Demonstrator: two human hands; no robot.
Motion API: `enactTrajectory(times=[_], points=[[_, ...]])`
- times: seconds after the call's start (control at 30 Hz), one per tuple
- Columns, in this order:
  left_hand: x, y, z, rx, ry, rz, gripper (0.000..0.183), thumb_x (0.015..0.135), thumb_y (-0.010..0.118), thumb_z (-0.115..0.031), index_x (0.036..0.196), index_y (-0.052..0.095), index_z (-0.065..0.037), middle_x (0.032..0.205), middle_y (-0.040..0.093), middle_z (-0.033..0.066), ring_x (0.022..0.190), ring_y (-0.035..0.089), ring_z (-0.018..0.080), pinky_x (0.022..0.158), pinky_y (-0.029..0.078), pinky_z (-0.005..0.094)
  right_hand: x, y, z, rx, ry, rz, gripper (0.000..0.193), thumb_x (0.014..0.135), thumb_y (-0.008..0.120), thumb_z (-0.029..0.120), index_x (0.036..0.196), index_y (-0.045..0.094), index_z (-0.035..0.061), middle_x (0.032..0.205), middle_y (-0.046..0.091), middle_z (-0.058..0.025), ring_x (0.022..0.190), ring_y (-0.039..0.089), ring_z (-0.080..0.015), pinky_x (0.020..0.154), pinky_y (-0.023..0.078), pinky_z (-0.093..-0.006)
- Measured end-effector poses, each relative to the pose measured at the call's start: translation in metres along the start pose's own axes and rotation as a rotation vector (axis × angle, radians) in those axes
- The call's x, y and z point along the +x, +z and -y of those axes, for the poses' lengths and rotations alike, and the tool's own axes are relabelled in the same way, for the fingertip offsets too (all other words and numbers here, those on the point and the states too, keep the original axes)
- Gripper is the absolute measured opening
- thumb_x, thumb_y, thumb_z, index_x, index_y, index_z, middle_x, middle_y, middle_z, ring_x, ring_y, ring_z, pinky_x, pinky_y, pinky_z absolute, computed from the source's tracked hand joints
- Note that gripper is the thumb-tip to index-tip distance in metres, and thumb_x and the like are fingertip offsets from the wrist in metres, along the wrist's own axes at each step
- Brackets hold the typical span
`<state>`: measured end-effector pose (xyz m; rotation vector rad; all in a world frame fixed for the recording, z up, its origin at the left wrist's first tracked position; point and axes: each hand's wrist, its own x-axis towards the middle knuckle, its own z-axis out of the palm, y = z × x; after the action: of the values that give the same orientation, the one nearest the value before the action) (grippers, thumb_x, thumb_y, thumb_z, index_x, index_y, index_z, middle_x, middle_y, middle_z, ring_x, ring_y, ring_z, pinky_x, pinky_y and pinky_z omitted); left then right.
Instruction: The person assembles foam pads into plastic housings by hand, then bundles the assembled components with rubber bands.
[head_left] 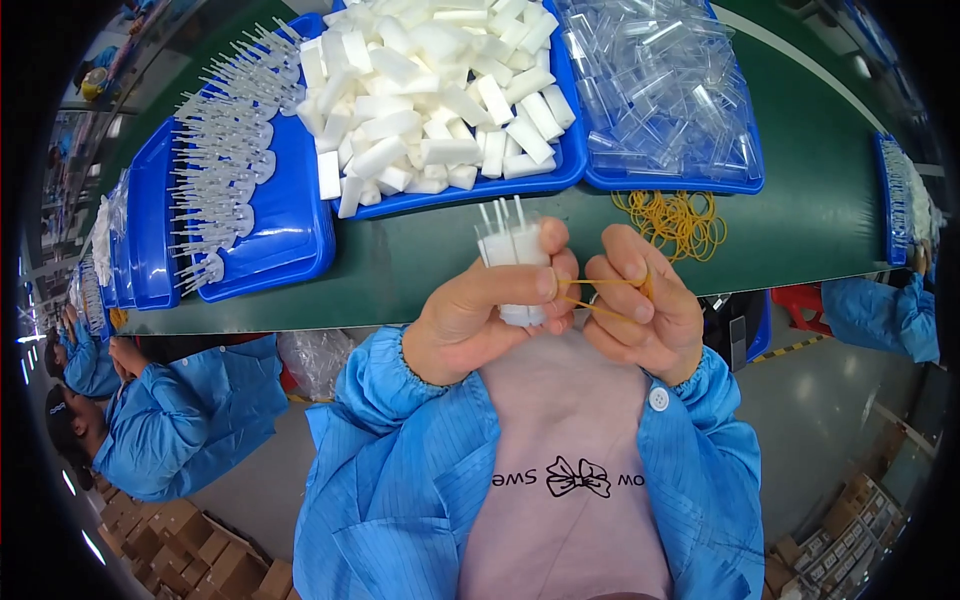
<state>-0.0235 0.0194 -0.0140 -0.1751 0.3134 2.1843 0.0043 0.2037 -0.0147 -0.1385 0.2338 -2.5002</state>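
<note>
My left hand [455,320] is closed around a white foam piece [518,245] in what looks like a transparent plastic sleeve. Several thin white sticks [504,214] run along it and poke out past its top. A yellow rubber band [598,283] is stretched from the fingers of my left hand across to my right hand [650,315]. The curled fingers of my right hand hold the band's other end. Both hands are raised at the near edge of the green table. How far the band goes around the bundle is hidden by my left fingers.
Loose rubber bands [675,222] lie on the green table [810,220]. Beyond are white foam blocks [400,100] in one blue tray [577,150] and transparent plastic pieces [660,80] in another. Stick bundles [215,180] fill part of a left tray [290,215]. Co-workers [180,410] sit at both sides.
</note>
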Motion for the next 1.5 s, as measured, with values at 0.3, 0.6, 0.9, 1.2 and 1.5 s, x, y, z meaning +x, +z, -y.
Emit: enactTrajectory(times=[0.3, 0.6, 0.9, 1.2, 1.5], points=[[-0.015, -0.013, -0.008, 0.147, 0.006, 0.192, 0.044, 0.068, 0.078, -0.024, 0.091, 0.042, -0.012, 0.075, 0.052, 0.0053, 0.067, 0.054, 0.0155, 0.055, 0.045, 0.0287, -0.014, 0.011, 0.016, -0.61, 0.129, -0.235, 0.041, 0.086, 0.06, 0.045, 0.081, 0.052, 0.0052, 0.049, 0.039, 0.0021, 0.043, 0.038, -0.0047, 0.042, 0.028, -0.0214], [-0.024, -0.011, -0.014, 0.598, -0.017, 0.093, 0.059, 0.061, 0.078, -0.008, 0.111, 0.048, -0.004, 0.077, 0.056, 0.0078, 0.069, 0.053, 0.014, 0.061, 0.043, 0.0262, -0.018, 0.001, 0.035, -0.427, -0.317, -0.171, 0.037, 0.089, 0.051, 0.043, 0.078, 0.054, 0.0076, 0.063, 0.052, -0.0023, 0.072, 0.051, -0.0179, 0.077, 0.045, -0.0366], [0.011, -0.022, -0.005, 1.981, 0.776, 0.126, 0.064, 0.067, 0.076, -0.015, 0.126, 0.049, -0.009, 0.091, 0.063, 0.0121, 0.078, 0.059, 0.0277, 0.07, 0.048, 0.0311, 0.02, 0.037, 0.009, -1.647, -0.097, 0.05, 0.033, 0.074, 0.069, 0.025, 0.1, 0.066, 0.0057, 0.121, 0.054, -0.011, 0.062, 0.056, -0.0139, 0.053, 0.045, -0.0259], [-0.009, -0.014, -0.014, 0.495, 0.261, -0.023, 0.026, 0.068, 0.071, -0.005, 0.084, 0.051, -0.009, 0.093, 0.057, 0.0091, 0.068, 0.055, 0.0134, 0.056, 0.043, 0.0235, -0.018, 0.023, 0.04, -2.178, -0.06, -0.273, 0.02, 0.069, 0.071, 0.022, 0.061, 0.057, 0.0097, 0.061, 0.051, -0.0006, 0.063, 0.057, -0.0222, 0.063, 0.044, -0.0296], [0.004, -0.009, -0.007, -0.001, 0.193, 0.215, 0.054, 0.09, 0.033, -0.06, 0.087, 0.047, -0.008, 0.078, 0.05, 0.0079, 0.062, 0.052, 0.022, 0.048, 0.041, 0.0318, -0.029, -0.026, 0.023, -0.244, -0.337, 0.298, 0.041, 0.094, 0.048, 0.022, 0.132, 0.043, 0.0066, 0.108, 0.061, -0.011, 0.085, 0.058, -0.0257, 0.099, 0.038, -0.0561]])
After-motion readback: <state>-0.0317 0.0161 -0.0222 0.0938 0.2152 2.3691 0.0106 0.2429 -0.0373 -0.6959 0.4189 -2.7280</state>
